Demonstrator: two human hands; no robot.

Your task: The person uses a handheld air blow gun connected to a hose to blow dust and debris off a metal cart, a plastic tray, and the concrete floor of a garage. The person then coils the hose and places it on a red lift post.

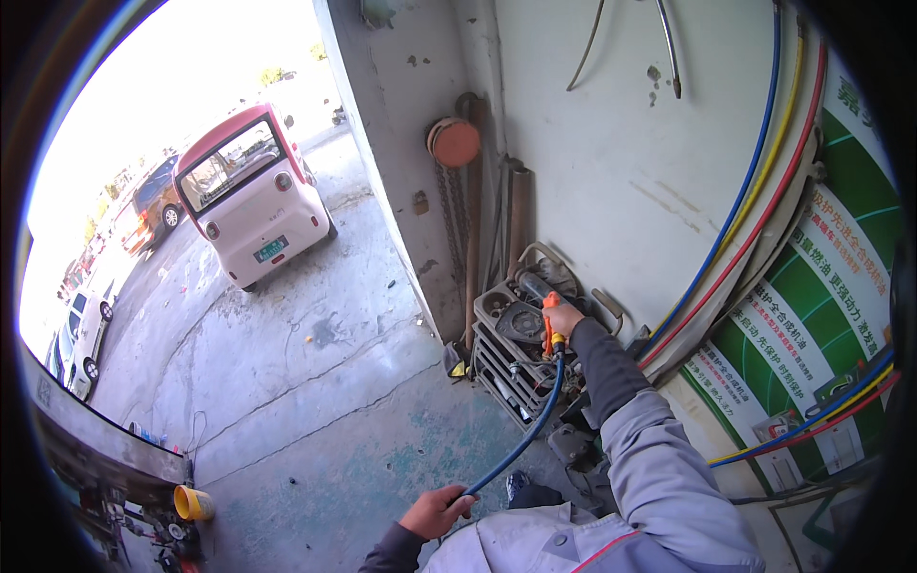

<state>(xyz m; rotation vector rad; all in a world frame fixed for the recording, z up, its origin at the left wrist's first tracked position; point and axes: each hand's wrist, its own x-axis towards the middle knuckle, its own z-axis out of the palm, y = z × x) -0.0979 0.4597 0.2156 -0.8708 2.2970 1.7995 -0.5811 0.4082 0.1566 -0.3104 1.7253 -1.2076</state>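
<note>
My right hand (564,320) is closed around an orange spray gun (548,329) at the right of centre. A yellow and black fitting (559,341) joins the gun to a blue hose (533,430). From there the hose curves down and left to my left hand (435,513), whose fingers wrap round it near the lower edge. Behind and below the gun stands a worn metal rack (499,368) with slatted sides, loaded with dark round parts. A dark cylinder (535,285) lies just beyond the gun; whether they touch I cannot tell.
A chain hoist (452,143) hangs on the wall corner beside upright rusty pipes (519,205). Blue, yellow and red hoses (743,205) loop along the right wall by a green poster (836,315). Outside stands a small pink-and-white car (250,205); a yellow bucket (193,502) sits lower left.
</note>
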